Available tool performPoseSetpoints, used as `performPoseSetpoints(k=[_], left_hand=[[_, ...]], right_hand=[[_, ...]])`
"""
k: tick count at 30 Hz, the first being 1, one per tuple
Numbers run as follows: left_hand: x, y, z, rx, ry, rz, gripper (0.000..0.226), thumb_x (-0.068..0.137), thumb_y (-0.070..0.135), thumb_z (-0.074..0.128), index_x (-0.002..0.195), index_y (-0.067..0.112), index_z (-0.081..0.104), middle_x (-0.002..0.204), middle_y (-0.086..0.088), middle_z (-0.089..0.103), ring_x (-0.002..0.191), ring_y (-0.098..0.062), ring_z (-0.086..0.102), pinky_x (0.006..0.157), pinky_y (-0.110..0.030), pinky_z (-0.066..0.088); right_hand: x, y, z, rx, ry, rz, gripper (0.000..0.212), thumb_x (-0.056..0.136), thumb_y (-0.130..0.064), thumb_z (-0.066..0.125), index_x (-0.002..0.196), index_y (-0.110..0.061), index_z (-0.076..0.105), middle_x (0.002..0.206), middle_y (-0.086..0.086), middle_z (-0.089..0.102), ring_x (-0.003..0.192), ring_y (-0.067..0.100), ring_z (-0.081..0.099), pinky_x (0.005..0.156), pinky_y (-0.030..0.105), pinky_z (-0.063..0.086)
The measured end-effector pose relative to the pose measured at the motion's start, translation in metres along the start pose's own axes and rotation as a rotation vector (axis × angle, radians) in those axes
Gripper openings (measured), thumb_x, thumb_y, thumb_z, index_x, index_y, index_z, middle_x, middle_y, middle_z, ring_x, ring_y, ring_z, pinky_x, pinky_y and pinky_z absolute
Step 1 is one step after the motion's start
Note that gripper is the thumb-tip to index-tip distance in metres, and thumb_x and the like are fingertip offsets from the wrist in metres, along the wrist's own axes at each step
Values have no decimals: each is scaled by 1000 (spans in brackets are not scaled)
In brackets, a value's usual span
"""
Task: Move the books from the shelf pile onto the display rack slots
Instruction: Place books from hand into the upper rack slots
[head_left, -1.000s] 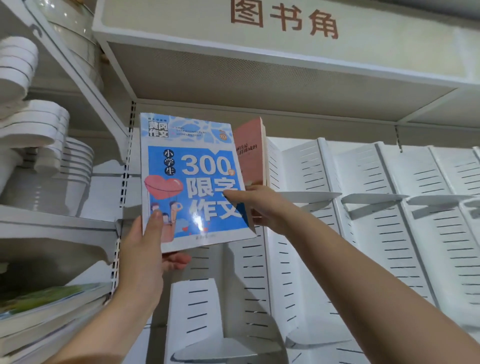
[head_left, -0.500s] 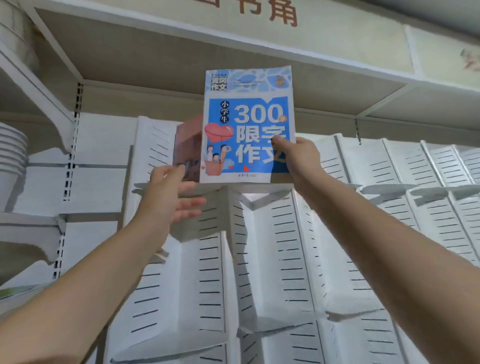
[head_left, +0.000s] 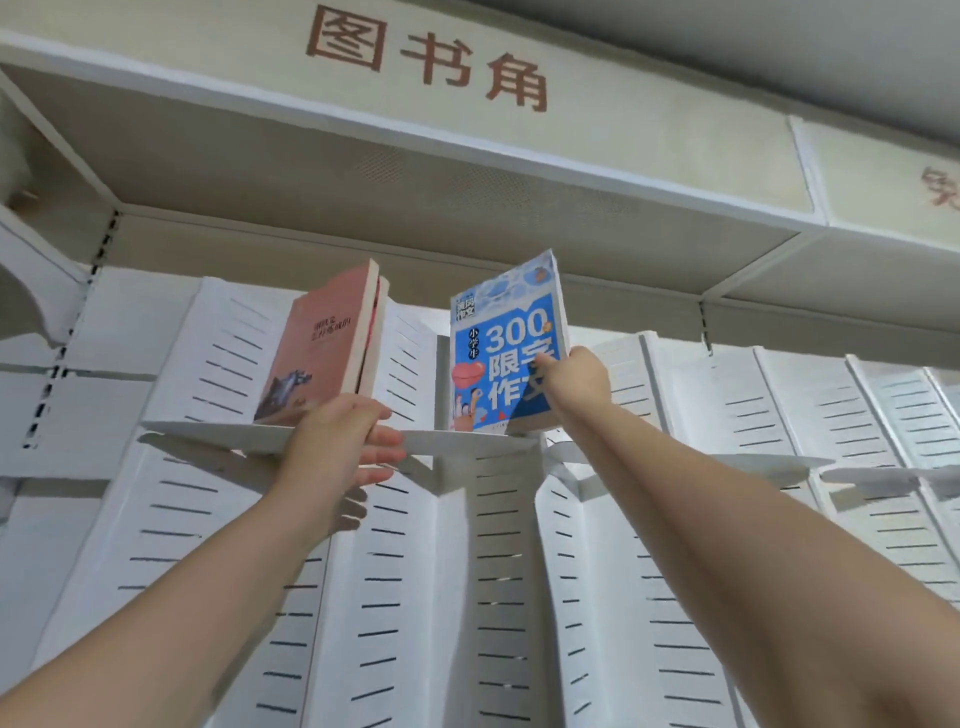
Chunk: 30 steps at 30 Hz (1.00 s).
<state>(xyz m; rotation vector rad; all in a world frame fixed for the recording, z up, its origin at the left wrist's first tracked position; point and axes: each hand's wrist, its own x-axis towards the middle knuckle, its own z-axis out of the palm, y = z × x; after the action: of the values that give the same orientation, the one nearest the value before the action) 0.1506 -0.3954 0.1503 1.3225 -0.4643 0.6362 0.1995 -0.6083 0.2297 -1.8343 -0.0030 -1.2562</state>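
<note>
Head view, blue book (head_left: 500, 358) in right hand (head_left: 577, 387)

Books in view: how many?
2: pink book in the left top slot; blue book in the next slot right, gripped by the right hand. More may sit off-frame.

Soft, even light, fairly bright on the white rack (head_left: 519, 571); grey shadows sit under its ledges (head_left: 218, 434) and below the left hand (head_left: 337, 441). Lines above the rack bow; detail is slightly soft.
</note>
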Motion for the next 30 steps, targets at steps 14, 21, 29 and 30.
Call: performPoseSetpoints(k=[14,21,29,30], left_hand=[[-4,-8,4,155,59,19,12,93,12,49,86,8,58,70,-10,61,46,-12,59,60,-33,52],[-22,-2,-19,204,114,8,12,93,12,49,85,12,58,73,-10,63,47,-11,59,49,-22,50],[-62,22,-86,329,191,37,15,93,17,47,85,18,60,76,-1,66,50,-7,63,53,-23,51],[-67,27,-99,337,201,37,16,94,18,47,84,19,59,76,-1,66,50,-7,63,52,-22,51]], right_hand=[[10,32,43,-87,-70,9,36,94,-39,47,113,-8,45,117,9,60,100,27,60,72,33,44],[-22,4,30,-122,161,-31,57,92,-40,50,138,-11,34,136,11,40,126,31,38,99,45,32],[-134,-63,56,111,-15,-258,37,87,-24,51,123,-18,48,129,4,46,121,26,40,98,42,30],[-148,-71,62,127,-29,-273,36,87,-24,51,122,-18,49,128,4,47,121,26,40,97,41,30]])
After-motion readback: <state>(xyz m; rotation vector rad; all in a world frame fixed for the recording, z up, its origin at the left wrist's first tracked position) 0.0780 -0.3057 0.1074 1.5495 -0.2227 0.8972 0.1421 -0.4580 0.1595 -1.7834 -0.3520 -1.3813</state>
